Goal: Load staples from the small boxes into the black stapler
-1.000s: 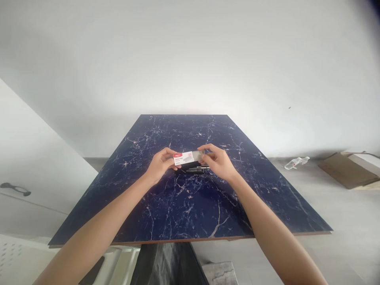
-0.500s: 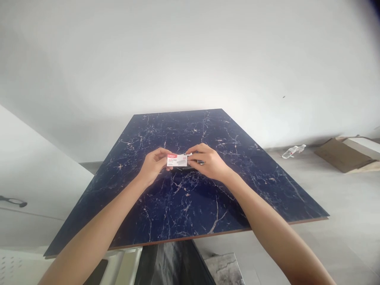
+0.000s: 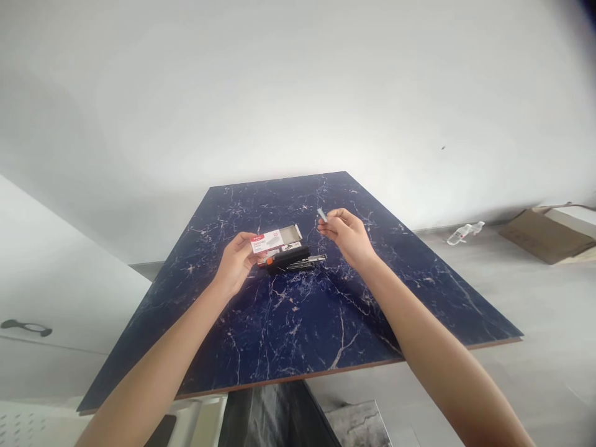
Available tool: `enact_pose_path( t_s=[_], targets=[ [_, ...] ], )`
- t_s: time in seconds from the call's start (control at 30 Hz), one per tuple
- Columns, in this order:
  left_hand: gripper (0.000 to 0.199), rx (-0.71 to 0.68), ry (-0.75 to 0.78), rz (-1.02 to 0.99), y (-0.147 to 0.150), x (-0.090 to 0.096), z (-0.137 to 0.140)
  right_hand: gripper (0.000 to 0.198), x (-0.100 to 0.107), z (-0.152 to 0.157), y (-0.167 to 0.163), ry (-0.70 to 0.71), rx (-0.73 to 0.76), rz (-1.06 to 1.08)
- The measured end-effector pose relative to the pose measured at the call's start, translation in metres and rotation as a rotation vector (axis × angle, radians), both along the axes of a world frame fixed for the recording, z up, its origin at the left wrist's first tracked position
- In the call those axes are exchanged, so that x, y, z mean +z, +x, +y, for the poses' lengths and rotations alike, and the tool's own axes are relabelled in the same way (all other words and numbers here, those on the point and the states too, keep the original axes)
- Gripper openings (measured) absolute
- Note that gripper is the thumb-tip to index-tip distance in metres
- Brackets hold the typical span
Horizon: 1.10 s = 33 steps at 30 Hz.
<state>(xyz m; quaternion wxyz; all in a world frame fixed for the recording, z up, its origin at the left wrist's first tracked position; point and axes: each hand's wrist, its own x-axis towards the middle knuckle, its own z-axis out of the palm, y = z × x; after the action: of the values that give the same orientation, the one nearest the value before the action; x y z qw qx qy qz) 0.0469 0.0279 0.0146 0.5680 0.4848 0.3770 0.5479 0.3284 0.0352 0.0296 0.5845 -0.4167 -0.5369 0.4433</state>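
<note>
My left hand (image 3: 236,261) grips a small white and red staple box (image 3: 267,242) by its left end. The box's right end is pulled open, and its pale inside shows. Held up between the fingertips of my right hand (image 3: 347,239) is a short grey strip of staples (image 3: 322,215), apart from the box. Just below the box lies a black stapler (image 3: 291,258) with an orange patch and metal parts reaching out to the right. Something white and red, partly hidden, lies between stapler and box.
The work surface is a dark blue marbled table (image 3: 298,335) against a white wall. Beyond its right side, a clear plastic bottle (image 3: 459,234) and a brown cardboard box (image 3: 540,236) lie on the floor. A white cabinet with a dark handle (image 3: 28,327) stands at left.
My right hand has moved away from the box, up and to the right, with a staple strip. My left hand has shifted slightly left with the box, baring the stapler.
</note>
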Motion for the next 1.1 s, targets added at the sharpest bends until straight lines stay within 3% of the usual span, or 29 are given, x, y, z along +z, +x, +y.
enact_pose_path(
  t_s=[0.23,0.3,0.53,0.63,0.8,1.1],
  targets=[
    [0.026,-0.108,-0.060,-0.059,0.004,-0.001,-0.004,0.020,-0.001,0.001,-0.007,-0.344,0.264,0.365],
    [0.026,-0.119,-0.063,-0.054,0.005,0.000,-0.005,0.014,-0.001,-0.002,-0.013,-0.361,0.292,0.383],
    [0.021,-0.121,-0.052,-0.085,0.003,-0.004,-0.004,0.022,0.001,-0.004,-0.014,-0.339,0.283,0.401],
    [0.021,-0.145,-0.044,-0.103,0.003,-0.003,-0.005,0.018,0.007,-0.010,-0.014,-0.307,0.282,0.283],
    [0.022,-0.216,-0.013,-0.116,0.006,0.000,-0.009,0.031,0.005,-0.017,-0.022,-0.238,0.370,-0.035],
    [0.027,-0.329,0.043,-0.008,0.010,-0.002,-0.016,0.037,0.002,-0.017,-0.019,-0.231,0.440,-0.160]
  ],
)
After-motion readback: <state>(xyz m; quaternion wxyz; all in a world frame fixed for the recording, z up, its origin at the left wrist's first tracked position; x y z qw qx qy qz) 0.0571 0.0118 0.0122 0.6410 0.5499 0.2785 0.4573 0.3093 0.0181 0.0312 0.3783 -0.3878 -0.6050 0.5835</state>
